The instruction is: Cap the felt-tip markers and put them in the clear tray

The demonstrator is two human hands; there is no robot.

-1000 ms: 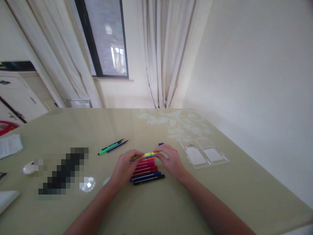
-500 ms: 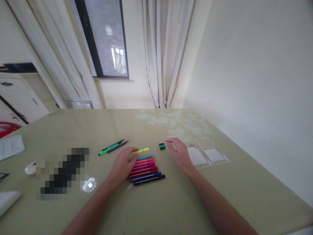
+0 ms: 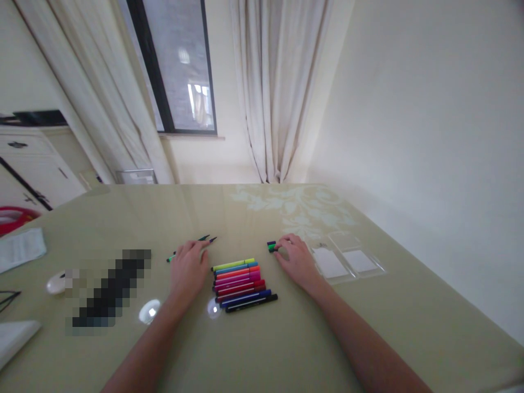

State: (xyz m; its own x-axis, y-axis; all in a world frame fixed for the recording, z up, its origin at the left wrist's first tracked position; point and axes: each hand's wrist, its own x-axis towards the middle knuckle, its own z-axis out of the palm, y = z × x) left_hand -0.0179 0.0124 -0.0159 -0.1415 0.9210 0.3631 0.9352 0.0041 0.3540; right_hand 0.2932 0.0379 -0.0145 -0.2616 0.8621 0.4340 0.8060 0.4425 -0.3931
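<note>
Several capped markers (image 3: 239,283) lie side by side in a column at the middle of the table, the yellow one (image 3: 233,265) at the far end and a black one (image 3: 251,303) nearest me. My left hand (image 3: 190,267) rests over the uncapped pens (image 3: 212,239) to the left of the column, covering most of them; its fingers are slightly spread. Beside the loose caps (image 3: 271,246), blue and green, my right hand (image 3: 293,256) has its thumb and fingertips pressed around the dark green one.
On the right lies a clear plastic case (image 3: 352,262) with white inserts. A white mouse (image 3: 56,284), a white cloth (image 3: 22,248) and a pixelated dark object (image 3: 112,289) are on the left. Curtains and a wall border the table.
My left hand has left the yellow marker, which now lies against the column, and moved left onto the uncapped pens. My right hand has lowered to the caps.
</note>
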